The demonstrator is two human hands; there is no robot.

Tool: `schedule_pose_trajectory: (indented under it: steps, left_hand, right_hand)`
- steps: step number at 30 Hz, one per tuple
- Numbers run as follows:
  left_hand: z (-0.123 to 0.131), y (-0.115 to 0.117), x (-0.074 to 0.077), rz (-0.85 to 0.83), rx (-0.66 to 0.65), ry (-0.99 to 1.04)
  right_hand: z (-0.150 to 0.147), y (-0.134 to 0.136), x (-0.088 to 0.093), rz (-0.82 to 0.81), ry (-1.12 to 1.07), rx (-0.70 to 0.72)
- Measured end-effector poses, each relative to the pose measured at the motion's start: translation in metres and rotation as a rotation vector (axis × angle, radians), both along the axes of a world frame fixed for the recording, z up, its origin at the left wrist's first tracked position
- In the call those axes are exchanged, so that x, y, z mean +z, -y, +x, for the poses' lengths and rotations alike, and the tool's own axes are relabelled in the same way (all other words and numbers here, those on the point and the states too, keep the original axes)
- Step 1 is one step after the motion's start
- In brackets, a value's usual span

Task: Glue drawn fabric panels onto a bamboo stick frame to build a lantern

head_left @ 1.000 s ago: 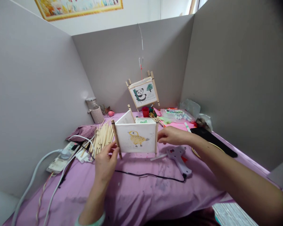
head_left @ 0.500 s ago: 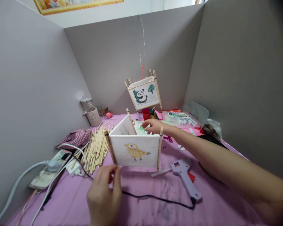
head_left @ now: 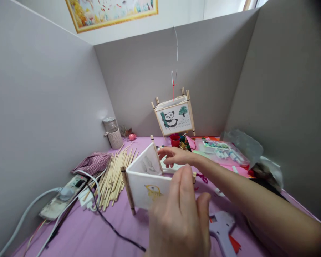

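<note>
Reaching a loosely curled right hand [head_left: 178,156] beside the back post [head_left: 160,167] of the white frame [head_left: 143,182] on the purple table [head_left: 88,232], with a blurred left hand [head_left: 179,214] before its front [head_left: 138,194] — cannot tell if gripping with either. Could tip the frame with a sideways knock. Behind, see dark bits [head_left: 175,139] in the red cup [head_left: 174,143], small tubes [head_left: 222,154] in the clear box [head_left: 244,162].

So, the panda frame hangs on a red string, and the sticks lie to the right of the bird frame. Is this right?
Not quite: the sticks lie to the left of the bird frame, as the head view shows.
</note>
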State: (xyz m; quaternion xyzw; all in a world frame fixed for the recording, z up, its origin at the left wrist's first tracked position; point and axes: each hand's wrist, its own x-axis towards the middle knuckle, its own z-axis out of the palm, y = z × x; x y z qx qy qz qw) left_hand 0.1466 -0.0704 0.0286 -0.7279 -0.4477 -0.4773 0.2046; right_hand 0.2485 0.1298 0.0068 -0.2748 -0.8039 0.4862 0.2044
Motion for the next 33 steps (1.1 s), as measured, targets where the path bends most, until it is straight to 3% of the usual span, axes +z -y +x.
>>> schedule_pose_trajectory:
  steps: [8,16,23,28,33]
  left_hand:
    - [0.007,-0.012,0.013,-0.031,-0.014,-0.001]
    - [-0.008,-0.008,0.018,-0.038,-0.068,-0.108]
    - [-0.039,0.002,0.036,-0.088,-0.243,-0.18]
    - [-0.076,-0.008,0.048,-0.232,-0.376,-0.222]
    - [-0.112,-0.021,0.049,-0.351,-0.46,-0.198]
  right_hand:
    - [-0.012,0.004,-0.007,0.029,-0.048,-0.041]
    - [-0.01,0.019,-0.007,0.065,-0.078,-0.179]
    - [0.009,0.043,-0.002,0.082,-0.15,-0.42]
    - [0.026,0.066,-0.005,0.125,-0.16,-0.601]
    - [0.031,0.079,-0.016,0.191,-0.124,-0.69]
